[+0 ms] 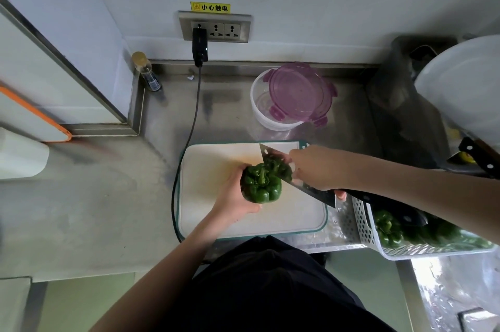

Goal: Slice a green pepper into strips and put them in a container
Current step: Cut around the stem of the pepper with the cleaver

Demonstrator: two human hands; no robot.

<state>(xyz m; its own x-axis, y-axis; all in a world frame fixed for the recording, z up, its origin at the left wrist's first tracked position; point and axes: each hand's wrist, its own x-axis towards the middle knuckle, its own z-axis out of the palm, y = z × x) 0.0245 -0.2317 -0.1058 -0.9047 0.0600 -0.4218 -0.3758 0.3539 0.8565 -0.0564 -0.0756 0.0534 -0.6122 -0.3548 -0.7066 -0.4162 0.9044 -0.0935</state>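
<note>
A whole green pepper stands stem-up on the white cutting board. My left hand cups its left side and holds it. My right hand grips a cleaver near the top of the blade, and the black handle runs back under my forearm. The blade is tilted and lies against the pepper's right side, reflecting the pepper. Behind the board stands a clear round container with its purple lid resting askew on the rim.
A white perforated basket with more green peppers sits right of the board. A black power cable runs along the board's left edge. A small bottle stands in the back corner. A second knife lies at the right.
</note>
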